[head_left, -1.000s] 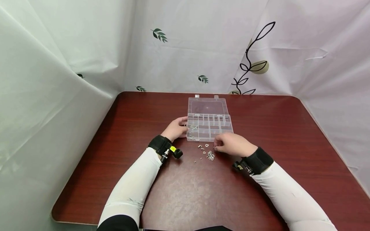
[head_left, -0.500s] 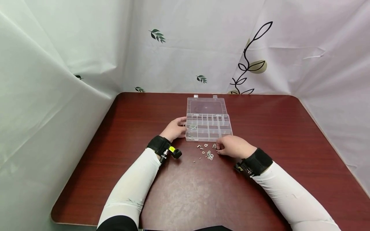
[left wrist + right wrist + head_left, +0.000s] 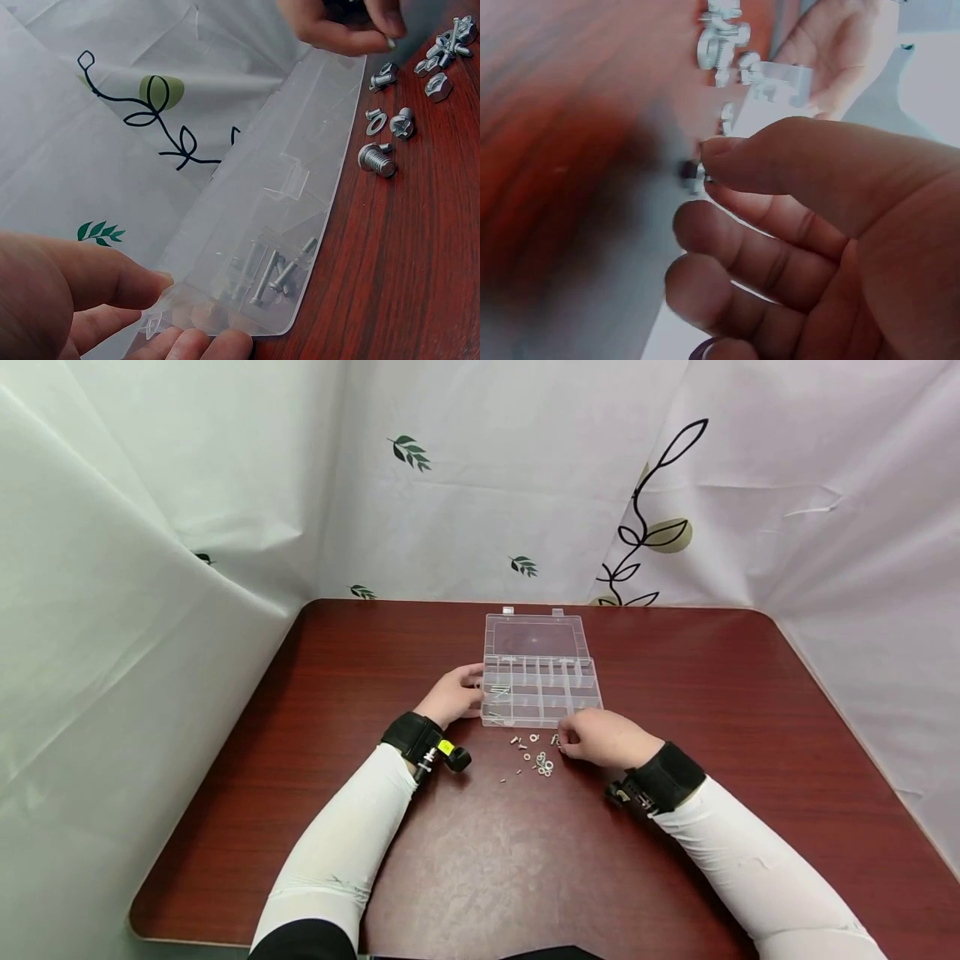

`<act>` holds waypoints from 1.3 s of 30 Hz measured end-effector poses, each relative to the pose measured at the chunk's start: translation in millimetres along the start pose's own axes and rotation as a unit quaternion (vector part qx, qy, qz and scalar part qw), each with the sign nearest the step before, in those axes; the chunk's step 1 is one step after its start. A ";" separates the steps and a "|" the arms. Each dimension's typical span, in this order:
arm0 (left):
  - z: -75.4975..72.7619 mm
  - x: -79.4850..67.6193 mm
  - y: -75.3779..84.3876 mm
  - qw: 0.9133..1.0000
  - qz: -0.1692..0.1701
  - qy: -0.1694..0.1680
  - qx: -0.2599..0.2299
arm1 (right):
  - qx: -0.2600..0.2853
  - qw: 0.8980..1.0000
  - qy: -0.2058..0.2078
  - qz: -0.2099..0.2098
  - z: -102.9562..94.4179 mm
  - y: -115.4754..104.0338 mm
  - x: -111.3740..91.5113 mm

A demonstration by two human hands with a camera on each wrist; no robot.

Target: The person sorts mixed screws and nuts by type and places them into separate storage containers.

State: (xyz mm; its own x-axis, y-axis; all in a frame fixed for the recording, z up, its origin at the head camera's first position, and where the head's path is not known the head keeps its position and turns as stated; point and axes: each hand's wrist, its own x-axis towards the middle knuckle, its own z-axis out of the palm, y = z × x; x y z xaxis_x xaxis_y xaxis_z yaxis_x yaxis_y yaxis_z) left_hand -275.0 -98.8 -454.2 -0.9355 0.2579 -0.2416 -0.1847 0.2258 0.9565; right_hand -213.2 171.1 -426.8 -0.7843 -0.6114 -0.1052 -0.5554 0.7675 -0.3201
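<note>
Slight rightward drift of the right hand (image 3: 607, 737) since a second ago, with small silvery bits (image 3: 556, 740) now showing beside its fingertips; no clear change in the left hand (image 3: 452, 695). Right thumb and forefinger together on a tiny silvery metal piece (image 3: 697, 180), too blurred to identify. Just ahead of that hand and mostly to its left: a clear plastic compartment box (image 3: 528, 723), base longer from side to side, lid (image 3: 537, 635) folded open on the far side; contact with the right hand impossible to tell. Left fingers and thumb around the box's left end, near long silvery screws (image 3: 264, 276) inside. Nearer to the right hand: loose silvery nuts, washers and short screws (image 3: 549, 766) before the box. Underneath, a reddish-brown wood-grain table (image 3: 472, 860), glossy in front; behind and at both sides, white leaf-printed cloth (image 3: 465, 510).
</note>
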 end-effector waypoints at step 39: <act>0.7 -3.2 1.1 1.000 0.001 0.008 0.012 | 0.003 0.997 0.012 0.079 -27.8 4.9 99.6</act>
State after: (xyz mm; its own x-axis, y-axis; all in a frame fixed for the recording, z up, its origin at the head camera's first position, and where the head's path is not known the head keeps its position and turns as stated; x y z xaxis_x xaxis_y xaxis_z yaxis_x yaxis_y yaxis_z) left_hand -272.0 -98.7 -452.5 -0.9409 0.2426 -0.2365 -0.1757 0.2475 0.9528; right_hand -301.7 119.2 -412.7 -0.8685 -0.4776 -0.1327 -0.4223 0.8531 -0.3065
